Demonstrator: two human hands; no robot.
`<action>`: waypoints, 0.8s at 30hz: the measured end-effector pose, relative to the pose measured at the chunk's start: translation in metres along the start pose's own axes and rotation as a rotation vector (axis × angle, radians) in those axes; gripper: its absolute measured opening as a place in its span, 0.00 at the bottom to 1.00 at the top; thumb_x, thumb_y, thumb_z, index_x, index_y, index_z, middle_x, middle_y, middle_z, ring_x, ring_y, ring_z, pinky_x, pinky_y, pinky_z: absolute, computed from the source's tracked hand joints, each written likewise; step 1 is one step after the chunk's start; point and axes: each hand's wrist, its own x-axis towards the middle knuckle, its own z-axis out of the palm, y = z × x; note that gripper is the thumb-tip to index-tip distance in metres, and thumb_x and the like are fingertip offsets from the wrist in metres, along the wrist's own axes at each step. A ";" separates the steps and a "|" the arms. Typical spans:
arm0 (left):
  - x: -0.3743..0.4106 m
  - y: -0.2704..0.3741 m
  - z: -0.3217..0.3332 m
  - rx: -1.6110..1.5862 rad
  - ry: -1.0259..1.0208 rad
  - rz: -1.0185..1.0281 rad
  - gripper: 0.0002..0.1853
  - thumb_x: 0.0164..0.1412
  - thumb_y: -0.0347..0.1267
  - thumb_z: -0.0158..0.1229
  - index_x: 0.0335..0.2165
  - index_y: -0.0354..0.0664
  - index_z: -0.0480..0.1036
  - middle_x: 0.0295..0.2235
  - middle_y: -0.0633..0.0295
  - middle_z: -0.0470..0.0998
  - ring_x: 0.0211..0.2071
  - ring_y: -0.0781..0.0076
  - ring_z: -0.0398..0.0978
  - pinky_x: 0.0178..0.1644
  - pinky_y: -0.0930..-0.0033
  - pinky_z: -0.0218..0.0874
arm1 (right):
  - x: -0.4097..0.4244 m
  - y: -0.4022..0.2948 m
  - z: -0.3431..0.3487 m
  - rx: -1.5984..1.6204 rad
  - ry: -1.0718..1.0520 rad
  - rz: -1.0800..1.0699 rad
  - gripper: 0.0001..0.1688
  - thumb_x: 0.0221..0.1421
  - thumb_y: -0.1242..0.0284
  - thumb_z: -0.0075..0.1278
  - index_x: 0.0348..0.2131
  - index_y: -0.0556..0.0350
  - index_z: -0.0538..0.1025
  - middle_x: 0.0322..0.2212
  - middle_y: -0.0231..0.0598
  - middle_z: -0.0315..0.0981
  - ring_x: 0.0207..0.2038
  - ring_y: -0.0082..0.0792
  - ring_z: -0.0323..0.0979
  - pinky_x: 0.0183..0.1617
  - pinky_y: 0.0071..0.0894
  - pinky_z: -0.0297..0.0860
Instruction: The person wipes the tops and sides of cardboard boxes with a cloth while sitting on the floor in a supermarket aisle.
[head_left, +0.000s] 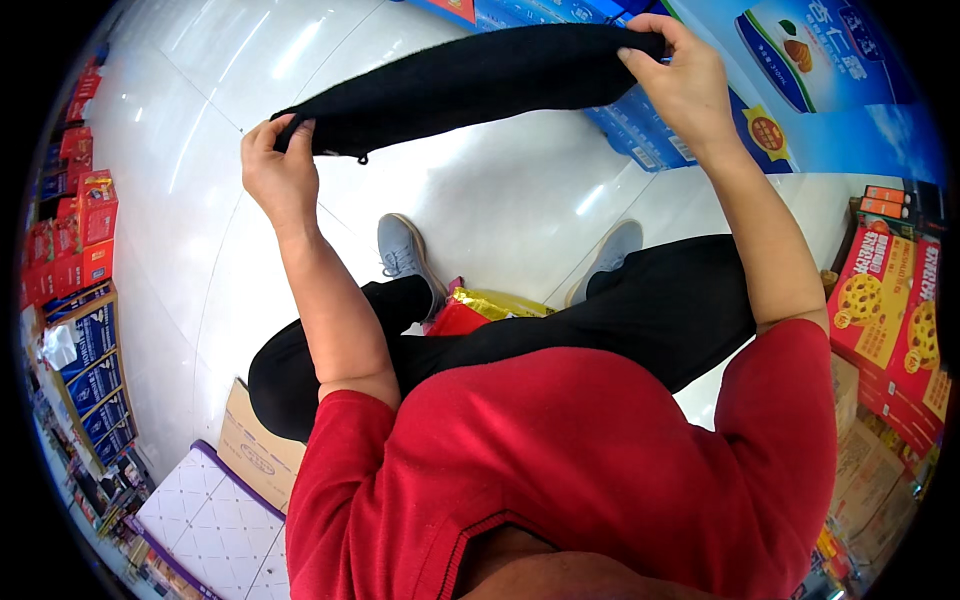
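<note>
A long black cloth piece (465, 82) is stretched across the upper middle of the head view, held up above the floor. My left hand (281, 169) pinches its left end between thumb and fingers. At the other end, my right hand (682, 82) grips the cloth, higher in the picture. A small loop or thread hangs from the lower edge near my left hand. The cloth's exact kind cannot be told; its far side is hidden.
Pale glossy tiles (480, 202) form the floor. Blue drink cartons (810, 90) stand beyond my right hand. Red biscuit boxes (862, 300) stack at the right, red packages (90, 210) at the left. Between my shoes lies a red and gold plastic bag (480, 307). Cardboard (255, 450) stands lower left.
</note>
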 end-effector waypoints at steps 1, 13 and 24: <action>0.001 -0.009 0.001 0.049 0.075 0.100 0.13 0.48 0.32 0.63 0.34 0.39 0.76 0.34 0.59 0.75 0.33 0.68 0.75 0.38 0.70 0.66 | 0.001 0.001 0.000 -0.053 0.000 -0.031 0.15 0.49 0.70 0.55 0.38 0.56 0.75 0.33 0.37 0.73 0.34 0.27 0.70 0.39 0.25 0.67; -0.024 0.043 0.021 -1.061 -0.362 -0.763 0.10 0.57 0.32 0.50 0.32 0.33 0.70 0.25 0.63 0.73 0.25 0.76 0.72 0.25 0.78 0.62 | -0.003 -0.016 0.012 0.669 -0.233 0.460 0.17 0.53 0.62 0.47 0.33 0.59 0.72 0.25 0.38 0.69 0.26 0.27 0.70 0.31 0.26 0.70; -0.078 0.134 0.018 -1.413 -0.774 -0.358 0.29 0.56 0.44 0.58 0.46 0.36 0.59 0.37 0.60 0.69 0.38 0.76 0.68 0.42 0.74 0.63 | -0.055 -0.065 0.029 0.872 -0.626 0.018 0.19 0.57 0.69 0.47 0.45 0.64 0.69 0.34 0.41 0.74 0.37 0.27 0.72 0.42 0.26 0.68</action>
